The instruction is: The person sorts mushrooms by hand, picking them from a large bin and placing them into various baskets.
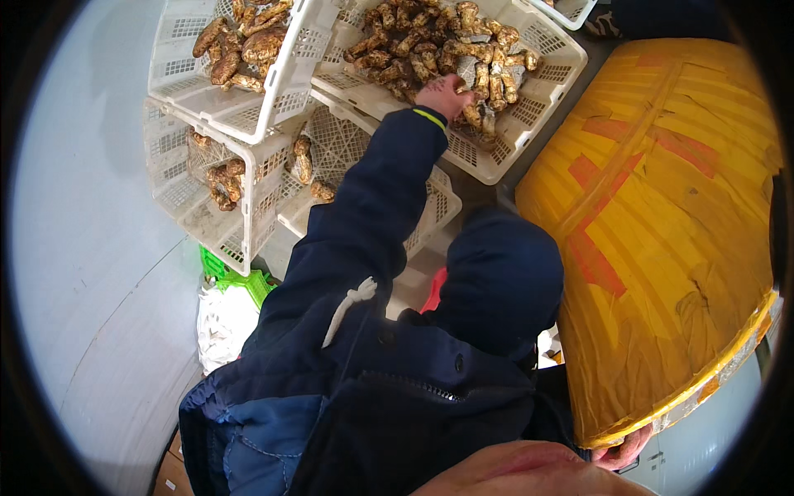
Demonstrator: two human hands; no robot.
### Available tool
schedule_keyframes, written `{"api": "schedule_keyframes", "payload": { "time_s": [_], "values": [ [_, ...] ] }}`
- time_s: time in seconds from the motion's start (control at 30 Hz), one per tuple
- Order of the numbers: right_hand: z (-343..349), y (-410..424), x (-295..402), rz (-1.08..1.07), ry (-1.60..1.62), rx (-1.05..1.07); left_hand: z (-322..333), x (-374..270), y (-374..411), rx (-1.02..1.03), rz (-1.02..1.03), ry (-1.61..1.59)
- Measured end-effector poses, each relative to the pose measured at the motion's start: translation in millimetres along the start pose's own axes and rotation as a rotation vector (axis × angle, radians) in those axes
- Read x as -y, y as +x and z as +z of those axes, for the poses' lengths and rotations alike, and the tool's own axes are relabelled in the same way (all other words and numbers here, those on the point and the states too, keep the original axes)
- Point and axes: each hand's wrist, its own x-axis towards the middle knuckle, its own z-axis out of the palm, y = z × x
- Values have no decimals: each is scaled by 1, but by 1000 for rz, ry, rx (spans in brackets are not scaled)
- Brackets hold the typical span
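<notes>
My left hand (443, 97) reaches into a white plastic crate (561, 77) at the top. Its fingers are curled around what looks like a mushroom stem, mostly hidden by the hand. Many brown, dirt-flecked mushrooms (406, 43), like matsutake, lie about it on the crate's mesh bottom. Several stems (496, 87) lie just right of the hand. My right hand (623, 447) shows at the lower right, fingers against the lower edge of a large box wrapped in yellow tape (670, 186). Part of that hand is hidden by the box and my face.
At the upper left, a white crate (263, 115) of mushrooms (260, 46) rests on another white crate (247, 186) with a few mushrooms. A further crate (446, 201) lies partly under my sleeve. Below the left crates are a green plastic basket (248, 285) and a white bag (223, 322).
</notes>
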Motion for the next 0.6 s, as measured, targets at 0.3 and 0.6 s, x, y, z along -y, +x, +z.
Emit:
{"api": "schedule_keyframes", "payload": {
  "time_s": [0.3, 0.6],
  "values": [
    [2, 2, -38, -130, 71, 12, -8, 102, 120, -288, 5, 391],
    [-3, -8, 0, 20, -58, -28, -4, 21, 95, 86, -170, 429]
  ]
}}
